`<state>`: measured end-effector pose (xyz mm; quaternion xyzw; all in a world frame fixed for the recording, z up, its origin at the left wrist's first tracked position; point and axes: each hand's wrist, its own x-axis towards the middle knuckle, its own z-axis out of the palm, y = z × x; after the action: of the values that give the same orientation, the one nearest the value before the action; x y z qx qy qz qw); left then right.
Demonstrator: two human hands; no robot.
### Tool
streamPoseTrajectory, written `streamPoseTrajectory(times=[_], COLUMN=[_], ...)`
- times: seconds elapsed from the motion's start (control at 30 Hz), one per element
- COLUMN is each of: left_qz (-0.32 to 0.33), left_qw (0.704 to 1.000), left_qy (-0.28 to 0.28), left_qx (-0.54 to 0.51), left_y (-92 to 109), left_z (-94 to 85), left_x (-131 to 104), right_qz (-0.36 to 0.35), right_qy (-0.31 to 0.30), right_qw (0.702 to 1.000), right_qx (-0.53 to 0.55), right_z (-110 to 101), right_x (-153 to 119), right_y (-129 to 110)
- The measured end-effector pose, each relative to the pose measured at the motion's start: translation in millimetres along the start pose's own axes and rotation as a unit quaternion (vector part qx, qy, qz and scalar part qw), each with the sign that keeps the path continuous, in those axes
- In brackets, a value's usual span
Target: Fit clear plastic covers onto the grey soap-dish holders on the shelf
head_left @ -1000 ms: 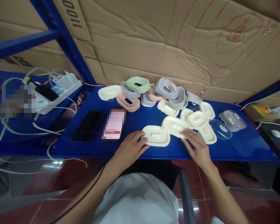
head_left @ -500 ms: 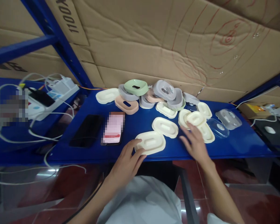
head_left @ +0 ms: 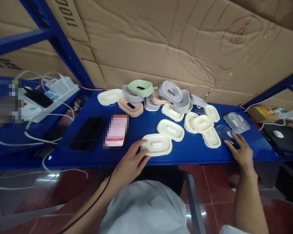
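Observation:
My left hand holds the left end of an oval cream plastic dish, its fingers bent over the rim and the dish lying on the table. Another cream dish touches it behind. At the right, my right hand has thumb and fingers apart at the near end of a clear plastic lid. The lid still lies flat. Several cream dishes overlap left of that hand. A second clear lid lies farther back.
Green, grey and peach plastic dishes pile up along the cardboard wall. Two phones, one lit and one dark, lie left. Cables surround a power strip. The blue table ends just before my body.
My right hand has moved right, from the overlapping cream dishes to the clear lid. My left hand stays on the cream dish. The whole view has shifted slightly.

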<state>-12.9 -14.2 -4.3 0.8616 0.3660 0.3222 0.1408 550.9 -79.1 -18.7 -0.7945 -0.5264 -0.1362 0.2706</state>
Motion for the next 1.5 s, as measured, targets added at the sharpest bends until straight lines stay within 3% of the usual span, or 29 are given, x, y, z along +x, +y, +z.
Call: streamPoseTrajectory(times=[0.1,0.17,0.27,0.37,0.43,0.53,0.67,0.77,0.87,1.0,1.1,1.3,1.4,1.5], left_qz=[-0.017,-0.031,-0.055,-0.067,-0.061,-0.044,-0.045,-0.051,-0.06,-0.082,-0.078,-0.033,-0.025,-0.017], left_qw=[1.0,0.999,0.996,0.994,0.995,0.996,0.997,0.997,0.997,0.995,0.996,0.999,0.999,0.998], left_qy=[-0.004,-0.008,-0.015,-0.011,-0.009,-0.011,-0.019,-0.029,-0.024,-0.009,-0.008,0.01,0.036,0.055], left_qx=[-0.02,-0.041,-0.071,-0.081,-0.08,-0.071,-0.054,-0.041,-0.04,-0.048,-0.032,-0.008,-0.023,-0.041], left_y=[-3.4,-5.1,-5.9,-5.4,-4.9,-4.1,-4.3,-5.4,-6.5,-7.0,-6.1,-1.3,0.2,-0.6], left_z=[0.5,0.7,0.1,-1.3,-2.0,-2.4,-1.4,0.4,2.7,4.5,4.1,0.4,-1.5,-1.4], left_x=[0.9,2.1,4.0,2.9,0.0,-4.7,-4.9,-1.7,0.6,1.7,2.9,2.0,-0.4,-1.5], right_qz=[0.001,-0.028,-0.146,-0.26,-0.317,-0.346,-0.347,-0.365,-0.367,-0.351,-0.321,-0.21,-0.168,-0.173], right_qy=[0.107,0.122,0.013,-0.091,-0.116,-0.123,-0.161,-0.22,-0.241,-0.222,-0.182,-0.09,-0.071,-0.087], right_qw=[0.994,0.991,0.981,0.944,0.922,0.913,0.91,0.89,0.878,0.882,0.905,0.966,0.979,0.977], right_qx=[0.016,0.052,0.131,0.18,0.189,0.176,0.16,0.161,0.191,0.223,0.213,0.12,0.095,0.092], right_z=[-8.9,-12.2,-11.1,-2.9,4.7,14.9,20.1,19.9,22.3,28.9,29.0,19.9,20.0,22.3], right_x=[-20.8,-37.3,-64.2,-86.1,-95.0,-98.0,-82.5,-66.5,-58.9,-62.4,-67.1,-73.6,-76.5,-71.4], right_y=[-37.8,-78.5,-153.9,-222.8,-254.2,-276.8,-280.4,-281.0,-285.8,-291.0,-284.1,-238.7,-218.2,-211.6])
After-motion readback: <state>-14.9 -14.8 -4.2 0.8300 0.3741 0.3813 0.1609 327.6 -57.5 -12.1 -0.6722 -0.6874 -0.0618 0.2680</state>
